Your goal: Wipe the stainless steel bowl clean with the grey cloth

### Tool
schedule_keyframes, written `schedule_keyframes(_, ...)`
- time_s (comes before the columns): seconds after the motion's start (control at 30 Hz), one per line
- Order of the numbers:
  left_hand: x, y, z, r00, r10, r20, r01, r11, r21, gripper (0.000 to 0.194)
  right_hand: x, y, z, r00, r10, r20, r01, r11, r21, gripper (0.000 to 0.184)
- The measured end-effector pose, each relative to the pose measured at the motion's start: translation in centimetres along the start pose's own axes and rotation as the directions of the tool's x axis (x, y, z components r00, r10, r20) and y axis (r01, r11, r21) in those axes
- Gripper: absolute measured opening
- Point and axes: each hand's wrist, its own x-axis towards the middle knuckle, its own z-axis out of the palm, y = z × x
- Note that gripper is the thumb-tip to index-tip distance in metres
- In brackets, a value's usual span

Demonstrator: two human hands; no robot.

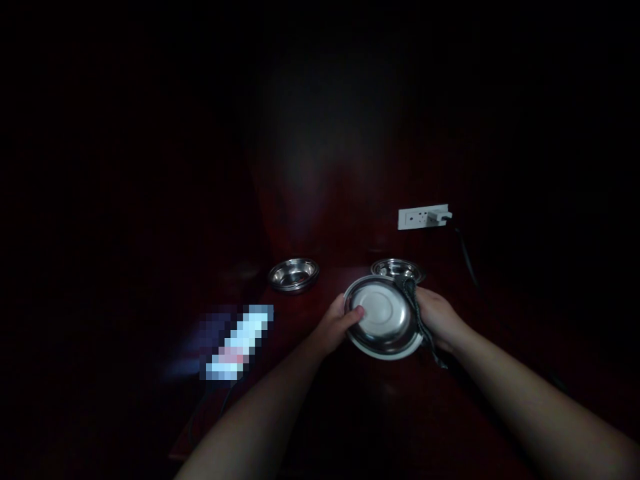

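My left hand (340, 324) grips a shiny steel bowl (383, 313) by its left rim, thumb lying on the broad face turned up towards me. At the bowl's right rim, my right hand (437, 317) is closed on a dark cloth (425, 327), which lies against the metal and hangs down below. The fingers of both hands are partly hidden. Just behind the held bowl is another steel bowl (395, 268), partly covered by it. Further left, a stack of steel bowls (294, 273) rests on the dark red table.
A lit screen (240, 343), blurred out, lies at the left near my forearm, with a thin cable below it. A white wall socket (423, 217) with a plug and a dark cord (467, 257) is at the back right. The surroundings are very dark.
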Motion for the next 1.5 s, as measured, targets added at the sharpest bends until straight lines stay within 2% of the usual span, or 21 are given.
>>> schedule_keyframes(0.17, 0.0, 0.1, -0.3, 0.997, -0.029, 0.071, 0.025, 0.998, 0.057, 0.054, 0.0, -0.2, -0.3, 0.977, 0.097, 0.190, -0.084, 0.994, -0.072, 0.022)
schedule_keyframes(0.3, -0.1, 0.2, -0.5, 0.989, -0.073, 0.127, 0.058, 0.991, 0.119, 0.052, -0.2, -0.2, -0.3, 0.947, 0.185, 0.262, -0.154, 0.979, -0.135, 0.025)
schedule_keyframes(0.4, -0.2, 0.2, -0.6, 0.983, -0.078, 0.164, 0.054, 0.988, 0.146, 0.052, -0.2, -0.2, -0.3, 0.933, 0.194, 0.302, -0.147, 0.974, -0.172, 0.029)
schedule_keyframes(0.47, -0.1, 0.2, -0.6, 0.982, -0.067, 0.178, 0.040, 0.988, 0.151, 0.054, -0.2, -0.2, -0.4, 0.935, 0.153, 0.321, -0.096, 0.977, -0.188, 0.031)
schedule_keyframes(0.57, 0.0, 0.1, -0.5, 0.989, -0.024, 0.143, 0.000, 0.986, 0.170, 0.053, 0.0, 0.0, -0.4, 0.946, 0.066, 0.318, -0.002, 0.980, -0.197, 0.035)
schedule_keyframes(0.67, 0.1, 0.0, -0.3, 0.998, 0.039, 0.041, -0.045, 0.983, 0.175, 0.051, 0.5, 0.1, -0.4, 0.964, -0.026, 0.266, 0.081, 0.977, -0.199, 0.036)
schedule_keyframes(0.73, 0.1, -0.1, -0.1, 0.998, 0.048, -0.040, -0.043, 0.991, 0.128, 0.050, 0.7, 0.3, -0.4, 0.970, -0.113, 0.214, 0.153, 0.971, -0.181, 0.035)
schedule_keyframes(0.8, 0.0, -0.3, 0.1, 0.996, 0.006, -0.092, -0.002, 0.999, 0.034, 0.050, 0.9, 0.4, -0.4, 0.973, -0.173, 0.150, 0.194, 0.971, -0.141, 0.035)
schedule_keyframes(0.9, -0.2, -0.6, 0.5, 0.995, -0.060, -0.074, 0.054, 0.996, -0.076, 0.052, 1.0, 0.7, -0.4, 0.981, -0.189, 0.054, 0.193, 0.976, -0.100, 0.034)
schedule_keyframes(0.97, -0.3, -0.6, 0.6, 0.998, -0.022, -0.066, 0.018, 0.998, -0.064, 0.052, 1.1, 0.9, -0.5, 0.978, -0.206, 0.036, 0.208, 0.972, -0.112, 0.032)
schedule_keyframes(1.07, -0.3, -0.3, 0.4, 0.992, 0.087, -0.092, -0.085, 0.996, 0.021, 0.049, 1.2, 1.3, -0.6, 0.969, -0.232, 0.086, 0.242, 0.961, -0.136, 0.032)
schedule_keyframes(1.13, -0.1, -0.1, 0.1, 0.989, 0.120, -0.091, -0.113, 0.990, 0.081, 0.046, 1.2, 1.5, -0.6, 0.963, -0.238, 0.126, 0.256, 0.954, -0.155, 0.034)
schedule_keyframes(1.27, 0.0, 0.1, -0.3, 0.993, 0.102, -0.060, -0.093, 0.986, 0.138, 0.045, 1.3, 1.4, -0.9, 0.958, -0.224, 0.176, 0.258, 0.945, -0.202, 0.037)
schedule_keyframes(1.5, 0.0, 0.1, -0.2, 0.998, 0.065, 0.012, -0.066, 0.975, 0.214, 0.047, 1.1, 0.5, -1.1, 0.955, -0.098, 0.279, 0.174, 0.949, -0.261, 0.039)
